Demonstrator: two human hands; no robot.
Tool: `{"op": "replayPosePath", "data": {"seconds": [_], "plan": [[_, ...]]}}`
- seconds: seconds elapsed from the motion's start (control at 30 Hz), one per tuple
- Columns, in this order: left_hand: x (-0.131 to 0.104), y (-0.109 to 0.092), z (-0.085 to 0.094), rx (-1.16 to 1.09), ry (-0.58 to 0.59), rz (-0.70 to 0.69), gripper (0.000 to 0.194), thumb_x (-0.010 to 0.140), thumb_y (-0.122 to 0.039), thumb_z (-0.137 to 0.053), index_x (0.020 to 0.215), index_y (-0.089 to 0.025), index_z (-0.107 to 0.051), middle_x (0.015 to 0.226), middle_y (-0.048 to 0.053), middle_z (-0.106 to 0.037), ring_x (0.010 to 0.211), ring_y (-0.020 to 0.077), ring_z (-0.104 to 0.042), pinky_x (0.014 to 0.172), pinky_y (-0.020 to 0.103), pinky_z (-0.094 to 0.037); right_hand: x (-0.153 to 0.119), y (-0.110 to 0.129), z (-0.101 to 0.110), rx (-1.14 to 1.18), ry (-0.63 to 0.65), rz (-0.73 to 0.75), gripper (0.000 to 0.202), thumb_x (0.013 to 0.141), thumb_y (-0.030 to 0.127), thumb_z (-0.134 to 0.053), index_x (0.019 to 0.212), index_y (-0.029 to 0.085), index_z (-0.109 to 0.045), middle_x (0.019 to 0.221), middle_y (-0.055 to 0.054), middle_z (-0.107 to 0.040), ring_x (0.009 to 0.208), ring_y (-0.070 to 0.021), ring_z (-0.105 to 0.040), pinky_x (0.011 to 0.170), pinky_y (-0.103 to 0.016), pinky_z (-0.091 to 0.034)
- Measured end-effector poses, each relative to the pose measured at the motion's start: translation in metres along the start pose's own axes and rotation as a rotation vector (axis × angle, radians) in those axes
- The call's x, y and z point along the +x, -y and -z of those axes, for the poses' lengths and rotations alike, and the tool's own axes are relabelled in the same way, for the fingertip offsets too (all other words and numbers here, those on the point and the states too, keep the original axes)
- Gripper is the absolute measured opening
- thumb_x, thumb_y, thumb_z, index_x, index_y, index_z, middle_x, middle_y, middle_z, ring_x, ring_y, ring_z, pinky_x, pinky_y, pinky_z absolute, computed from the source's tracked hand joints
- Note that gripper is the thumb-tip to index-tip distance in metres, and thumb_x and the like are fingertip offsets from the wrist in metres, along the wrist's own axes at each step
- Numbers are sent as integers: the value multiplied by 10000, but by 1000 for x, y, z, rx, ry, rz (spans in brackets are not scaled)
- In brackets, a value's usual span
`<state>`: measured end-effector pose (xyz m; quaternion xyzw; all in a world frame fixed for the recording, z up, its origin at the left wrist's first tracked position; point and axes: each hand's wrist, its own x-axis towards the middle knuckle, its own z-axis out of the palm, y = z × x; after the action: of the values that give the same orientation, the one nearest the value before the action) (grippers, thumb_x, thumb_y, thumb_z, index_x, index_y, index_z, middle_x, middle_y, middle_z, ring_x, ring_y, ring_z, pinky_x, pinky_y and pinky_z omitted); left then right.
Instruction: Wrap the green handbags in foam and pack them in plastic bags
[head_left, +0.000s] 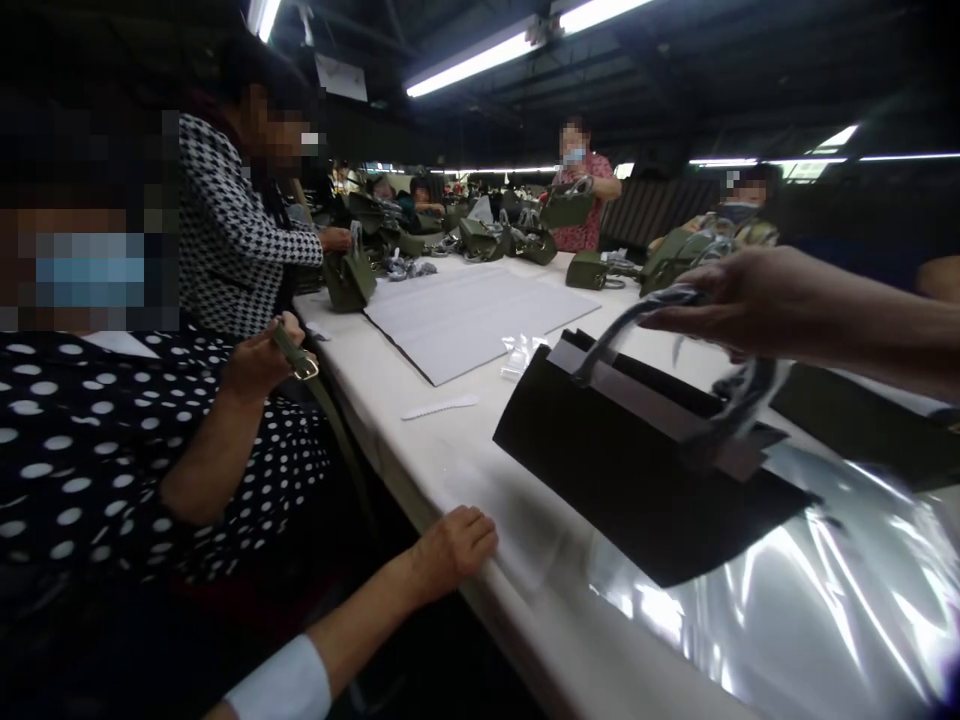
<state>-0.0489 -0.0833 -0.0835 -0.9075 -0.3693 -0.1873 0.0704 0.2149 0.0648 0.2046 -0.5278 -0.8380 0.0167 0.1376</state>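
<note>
My left hand (pixel 454 545) rests on the near edge of the white table (pixel 397 440), its fingers curled down; whether anything is under them is hidden. From the right, my right hand (pixel 731 300) reaches in, its fingers closed round the wrapped handle of a dark handbag (pixel 622 470). The bag hangs tilted above the table, with pale filling showing at its open top. Below and to the right of it lies clear plastic film (pixel 810 600), shiny under the lights.
A white sheet (pixel 480 315), a thin white strip (pixel 439 408) and crumpled plastic (pixel 520 355) lie on the table. Green bags (pixel 349 277) stand at the far side. A person (pixel 247 390) at left holds a green strap (pixel 296 355); others stand behind.
</note>
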Motion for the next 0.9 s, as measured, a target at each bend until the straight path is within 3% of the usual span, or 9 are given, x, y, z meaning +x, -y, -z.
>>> {"op": "replayPosePath", "data": {"seconds": [0.1, 0.2, 0.37, 0.43, 0.53, 0.63, 0.7, 0.8, 0.9], "plan": [[-5, -11, -4, -5, -21, -36, 185, 852, -98, -370, 895, -122, -548, 869, 93, -608, 817, 174, -556, 682, 316, -475, 8, 34, -8, -93, -3, 42, 611, 688, 617, -521, 836, 40, -662, 390, 48, -414, 351, -10, -393, 450, -187, -259], [-10, -15, -9, -18, -43, -43, 174, 838, -89, -389, 917, -106, -542, 919, 103, -613, 862, 197, -555, 700, 344, -479, 13, 58, -32, -121, -43, 183, 485, 725, 537, -584, 697, 57, -647, 415, 35, -407, 372, -17, -361, 435, -189, -232], [-15, -14, -13, -54, -60, 2, 164, 827, -83, -404, 902, -123, -544, 991, 91, -621, 889, 209, -560, 734, 367, -487, 12, 79, -81, -159, -55, 299, 357, 793, 459, -533, 726, 126, -640, 559, -40, -525, 531, -126, -502, 494, -235, -308], [-14, -14, -11, -75, -69, 52, 129, 835, -126, -424, 889, -134, -541, 1061, 93, -605, 928, 218, -558, 764, 382, -489, 7, 84, -85, -182, -50, 276, 371, 783, 479, -532, 760, 124, -640, 608, -70, -553, 600, -182, -552, 529, -266, -354], [-12, -12, -6, -112, -84, 148, 196, 853, -211, -435, 1007, -119, -515, 1152, 134, -556, 1000, 227, -541, 818, 387, -490, 4, 83, -70, -96, 14, 286, 419, 745, 525, -570, 852, 125, -636, 661, -75, -571, 695, -225, -586, 614, -312, -420], [-8, -8, -1, -140, -103, 215, 350, 873, -223, -407, 1198, -90, -411, 1159, 150, -544, 1072, 203, -518, 883, 345, -476, 18, 61, -49, 194, 40, 229, 459, 813, 538, -473, 986, 137, -612, 773, -47, -588, 840, -208, -592, 770, -361, -422], [-8, -7, 0, -150, -122, 252, 383, 876, -209, -397, 1246, -109, -375, 1146, 128, -559, 1084, 183, -521, 909, 314, -464, 36, 31, -50, 476, 22, 57, 467, 872, 514, -363, 1054, 144, -583, 870, -34, -589, 898, -172, -581, 813, -356, -411], [-12, -7, 0, -188, -177, 341, 402, 861, -228, -423, 1261, -208, -394, 1128, 62, -589, 1040, 167, -561, 872, 265, -489, 62, -26, -84, 861, -13, -441, 405, 810, 480, -537, 1066, 166, -566, 949, -47, -596, 846, -139, -581, 760, -281, -460], [-17, -6, -1, -250, -228, 518, 365, 852, -292, -453, 1213, -342, -453, 1058, 4, -622, 930, 163, -607, 754, 253, -535, 77, -80, -142, 886, 19, -723, 317, 862, 331, -512, 1063, 87, -536, 959, -98, -580, 786, -143, -582, 674, -292, -500]]}}
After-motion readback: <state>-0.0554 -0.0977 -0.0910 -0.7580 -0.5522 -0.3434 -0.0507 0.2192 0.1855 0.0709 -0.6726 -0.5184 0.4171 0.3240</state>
